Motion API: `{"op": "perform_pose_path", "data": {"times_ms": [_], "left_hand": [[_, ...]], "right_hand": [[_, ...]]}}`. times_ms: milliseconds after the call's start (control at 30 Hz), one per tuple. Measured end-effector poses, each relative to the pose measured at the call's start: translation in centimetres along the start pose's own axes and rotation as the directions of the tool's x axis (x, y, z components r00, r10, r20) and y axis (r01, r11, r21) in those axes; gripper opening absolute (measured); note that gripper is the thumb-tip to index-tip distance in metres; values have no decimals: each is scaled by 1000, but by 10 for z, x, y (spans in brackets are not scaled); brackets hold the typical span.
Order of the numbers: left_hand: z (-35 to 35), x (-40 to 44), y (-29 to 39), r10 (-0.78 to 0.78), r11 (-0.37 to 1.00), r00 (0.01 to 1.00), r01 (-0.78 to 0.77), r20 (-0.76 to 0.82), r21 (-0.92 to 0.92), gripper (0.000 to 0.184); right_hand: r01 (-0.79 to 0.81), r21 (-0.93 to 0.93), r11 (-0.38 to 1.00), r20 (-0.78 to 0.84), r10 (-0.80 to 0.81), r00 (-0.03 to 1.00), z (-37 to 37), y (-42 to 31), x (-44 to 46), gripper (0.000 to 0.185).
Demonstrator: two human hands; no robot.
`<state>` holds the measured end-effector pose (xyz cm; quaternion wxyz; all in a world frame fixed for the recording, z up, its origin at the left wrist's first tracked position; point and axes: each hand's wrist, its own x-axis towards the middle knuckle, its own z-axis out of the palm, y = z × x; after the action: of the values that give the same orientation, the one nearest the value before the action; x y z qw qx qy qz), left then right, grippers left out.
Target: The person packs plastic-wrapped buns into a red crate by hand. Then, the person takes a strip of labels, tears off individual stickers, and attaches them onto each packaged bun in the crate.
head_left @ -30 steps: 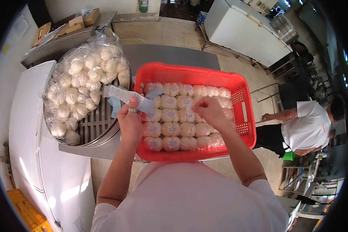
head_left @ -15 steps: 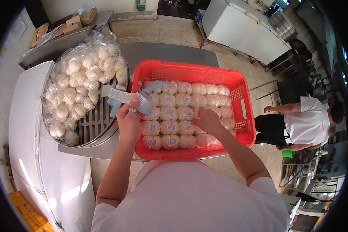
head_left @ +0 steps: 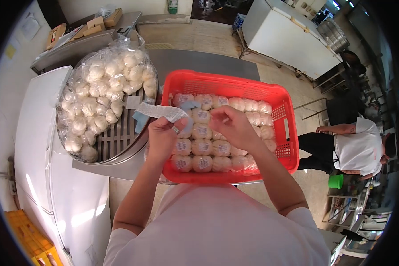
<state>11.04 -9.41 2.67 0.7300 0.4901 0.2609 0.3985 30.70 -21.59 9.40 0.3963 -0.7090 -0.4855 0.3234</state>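
A strip of white printed stickers (head_left: 157, 111) with pale blue backing is pinched between the thumb and fingers of my left hand (head_left: 162, 135), at the left rim of a red plastic basket (head_left: 232, 79). Rows of round white buns in clear wrap (head_left: 201, 147) fill the basket. Printed labels sit on the buns in the left columns; several on the right show none. My right hand (head_left: 232, 126) hovers above the middle of the rows, its fingers loosely bent and apart, with nothing visible in them. It hides some buns beneath it.
A round slatted steamer tray (head_left: 115, 142) to the left carries a heap of bagged buns (head_left: 91, 106). Both stand on a grey metal table (head_left: 208, 62). A co-worker (head_left: 357, 146) in a white shirt stands to the right. A white chest freezer (head_left: 288, 35) stands at the back.
My right hand has lifted off the buns and moved left toward the sticker strip, its fingers parting. The left hand still holds the strip. The whole view has shifted slightly.
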Motion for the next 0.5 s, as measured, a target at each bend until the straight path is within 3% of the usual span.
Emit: {"op": "perform_pose_path", "data": {"times_ms": [67, 167, 267, 367, 500], "left_hand": [[-1, 1, -3, 6, 1000, 999, -7, 50, 29, 16], [5, -3, 4, 47, 997, 996, -50, 70, 52, 9], [-2, -8, 19, -133, 987, 990, 136, 44, -87, 12], [-9, -2, 9, -173, 946, 985, 172, 22, -275, 18], [3, 1, 13, -155, 958, 984, 126, -92, -259, 20]], "right_hand": [[172, 117, 978, -67, -165, 984, 20, -19, 13, 32], [184, 127, 975, 20, -188, 982, 41, -32, 27, 24], [328, -77, 942, -46, -332, 942, 47, -34, 31, 19], [431, -74, 899, -56, -435, 899, 51, -36, 31, 19], [549, -224, 805, -146, -585, 798, 60, -39, 27, 17]]}}
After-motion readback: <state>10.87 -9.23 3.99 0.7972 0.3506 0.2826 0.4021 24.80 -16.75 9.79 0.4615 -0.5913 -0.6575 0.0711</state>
